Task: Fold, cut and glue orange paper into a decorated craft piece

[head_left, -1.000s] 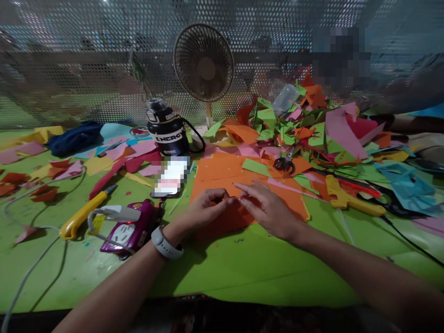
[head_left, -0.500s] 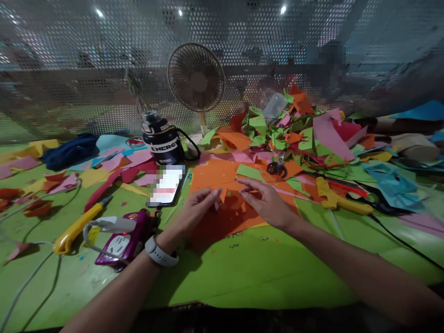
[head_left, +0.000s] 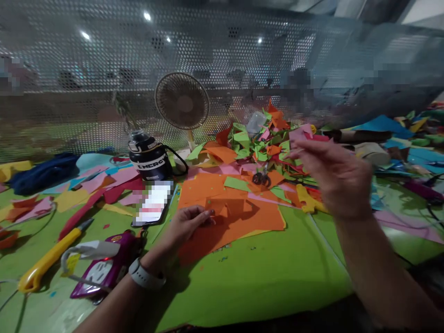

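The orange sheets (head_left: 260, 219) lie flat in a loose stack on the green table (head_left: 263, 282), in the middle of my view, with a yellow edge showing beneath. I see the left hand (head_left: 185, 226) low over their left part, fingers curled and thumb near the forefinger; from here I cannot tell whether it grips anything. The right hand (head_left: 338, 178) is raised to the right, thumb and forefinger drawn together and blurred, so I cannot tell what, if anything, it pinches. Below it I make out a yellow glue gun (head_left: 307, 199), partly hidden by the hand. A green scrap (head_left: 237, 184) rests on the sheets' far part, with dark-handled scissors (head_left: 262, 179) just beside. To the left I have a phone (head_left: 154, 203), a purple socket block (head_left: 100, 273) and a yellow-handled tool (head_left: 52, 259). Farther back stand a dark bottle (head_left: 151, 162), a round fan (head_left: 182, 101) and a heap of coloured paper (head_left: 243, 145), all before a perforated screen (head_left: 104, 106).
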Demonstrator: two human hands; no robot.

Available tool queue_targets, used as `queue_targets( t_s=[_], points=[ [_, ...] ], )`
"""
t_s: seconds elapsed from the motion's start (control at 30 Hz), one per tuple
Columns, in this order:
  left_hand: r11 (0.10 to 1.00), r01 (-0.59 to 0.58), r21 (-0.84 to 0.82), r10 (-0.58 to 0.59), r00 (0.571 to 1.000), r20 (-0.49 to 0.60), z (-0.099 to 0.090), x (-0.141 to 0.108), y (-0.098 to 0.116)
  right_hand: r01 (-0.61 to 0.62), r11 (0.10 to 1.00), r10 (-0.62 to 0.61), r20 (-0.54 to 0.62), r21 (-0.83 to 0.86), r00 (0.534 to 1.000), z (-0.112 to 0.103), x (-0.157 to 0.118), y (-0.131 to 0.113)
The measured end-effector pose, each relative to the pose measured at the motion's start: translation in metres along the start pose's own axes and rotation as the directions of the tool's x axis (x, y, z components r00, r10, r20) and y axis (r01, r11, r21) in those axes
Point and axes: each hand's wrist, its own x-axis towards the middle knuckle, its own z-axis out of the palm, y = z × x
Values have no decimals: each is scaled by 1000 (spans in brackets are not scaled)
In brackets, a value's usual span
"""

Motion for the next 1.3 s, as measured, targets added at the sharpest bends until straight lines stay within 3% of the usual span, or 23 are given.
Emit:
queue_targets(
  t_s=[0.1, 0.2, 0.23, 0.3, 0.37, 0.47, 0.57, 0.67, 0.8, 0.97, 1.17, 1.3],
  points=[
    [1000, -4, -8, 4, 1000, 4, 0, 2, -1, -43, 997, 31, -180, -63, 983, -39, 3, 5],
    [999, -2, -39, 2, 1000, -5, 0, 4, -5, -204, 969, 172, -209, -143, 963, -75, -9, 30],
    [999, 3, -51, -3, 1000, -12, 0, 5, -6, -240, 946, 206, -169, -216, 964, -87, -16, 41],
    [998, 13, -60, -14, 1000, -28, 0, 5, -7, -253, 838, 342, 104, -483, 934, -106, -33, 65],
    [998, 18, -53, -19, 999, -32, 0, 5, -7, -63, 706, 386, 308, -706, 869, -117, -52, 87],
    [999, 15, -30, -16, 1000, -24, 0, 6, -7, 173, 604, 378, 471, -778, 797, -120, -75, 111],
    [1000, 23, 6, -23, 1000, -12, -1, 6, -7, 251, 553, 340, 490, -794, 803, -114, -85, 126],
    [1000, 25, 15, -25, 1000, 0, -2, 5, -9, 273, 508, 322, 474, -817, 819, -112, -83, 134],
    [1000, 30, 1, -30, 1000, -7, -1, 5, -10, 316, 493, 321, 507, -811, 800, -115, -81, 135],
    [1000, 22, -13, -22, 1000, -21, 3, 3, -3, 244, 532, 264, 433, -811, 862, -118, -97, 128],
    [997, 62, -36, -63, 998, -25, 6, -1, 1, 257, 565, 333, 501, -784, 799, -117, -95, 127],
    [998, 59, -19, -59, 998, -22, 4, 0, 0, 255, 548, 240, 442, -797, 864, -116, -98, 122]
  ],
)
